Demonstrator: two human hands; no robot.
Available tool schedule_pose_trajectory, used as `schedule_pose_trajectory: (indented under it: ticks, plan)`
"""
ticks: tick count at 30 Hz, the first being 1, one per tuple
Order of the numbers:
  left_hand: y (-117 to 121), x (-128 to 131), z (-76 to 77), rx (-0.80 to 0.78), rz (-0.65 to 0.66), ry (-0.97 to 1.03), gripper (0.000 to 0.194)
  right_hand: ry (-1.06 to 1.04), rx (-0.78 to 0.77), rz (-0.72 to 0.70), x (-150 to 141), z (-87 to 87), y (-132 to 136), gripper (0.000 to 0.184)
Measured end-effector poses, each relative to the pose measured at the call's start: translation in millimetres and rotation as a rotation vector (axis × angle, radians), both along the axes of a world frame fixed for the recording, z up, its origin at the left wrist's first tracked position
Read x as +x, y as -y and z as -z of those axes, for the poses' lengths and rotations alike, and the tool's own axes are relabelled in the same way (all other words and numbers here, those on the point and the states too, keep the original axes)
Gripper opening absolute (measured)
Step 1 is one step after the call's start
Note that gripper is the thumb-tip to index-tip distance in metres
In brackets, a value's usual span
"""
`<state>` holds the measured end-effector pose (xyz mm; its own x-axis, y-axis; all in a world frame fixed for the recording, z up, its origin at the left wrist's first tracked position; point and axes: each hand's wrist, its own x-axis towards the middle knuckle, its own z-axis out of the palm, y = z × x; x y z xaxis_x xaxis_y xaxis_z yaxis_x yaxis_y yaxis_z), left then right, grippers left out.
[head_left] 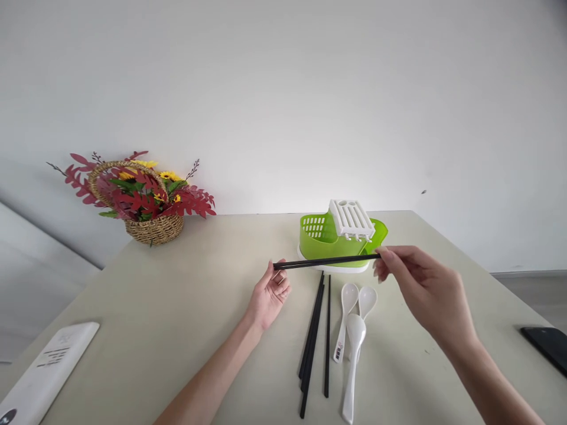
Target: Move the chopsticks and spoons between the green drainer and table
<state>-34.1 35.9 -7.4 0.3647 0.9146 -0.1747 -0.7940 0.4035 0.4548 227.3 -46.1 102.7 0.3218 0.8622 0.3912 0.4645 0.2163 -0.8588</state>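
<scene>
My right hand (419, 284) pinches the right end of a pair of black chopsticks (325, 261), held level above the table in front of a green cutlery holder (319, 239) with a white slotted insert (351, 219). My left hand (270, 293) is open, palm up, its fingertips at the left end of the held chopsticks. Below them, several more black chopsticks (315, 336) lie on the table. Beside those lie three white spoons (354, 330).
A wicker basket of red leaves and yellow flowers (142, 198) stands at the back left. A white remote-like device (46, 369) lies at the front left edge. A dark phone (547, 345) lies at the right edge. A white wall rises behind the beige table (177, 307).
</scene>
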Motion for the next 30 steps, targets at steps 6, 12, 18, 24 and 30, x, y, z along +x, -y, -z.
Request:
schedule_pose_trajectory:
  ticks: [6, 12, 18, 24, 30]
  plan:
    - [-1.6, -0.5, 3.1, -0.086, -0.026, 0.131, 0.020, 0.008, -0.018, -0.138, -12.1, -31.3, -23.3, 0.031]
    - [-3.5, 2.9, 5.6, -0.117, -0.045, 0.147, 0.013, -0.009, -0.009, -0.162, -22.7, -47.8, -41.5, 0.032]
    - [-4.7, 4.0, 9.4, -0.105, -0.077, 0.128, 0.017, 0.017, 0.053, -0.186, -35.2, -63.5, -64.6, 0.037]
    - [-7.4, 2.8, 11.5, -0.105, -0.097, 0.074, 0.028, 0.044, 0.080, -0.202, -48.2, -81.0, -80.8, 0.034]
    - [-15.0, 1.9, 12.8, -0.100, -0.154, 0.051, 0.028, 0.005, 0.028, -0.215, -44.9, -77.9, -85.0, 0.037]
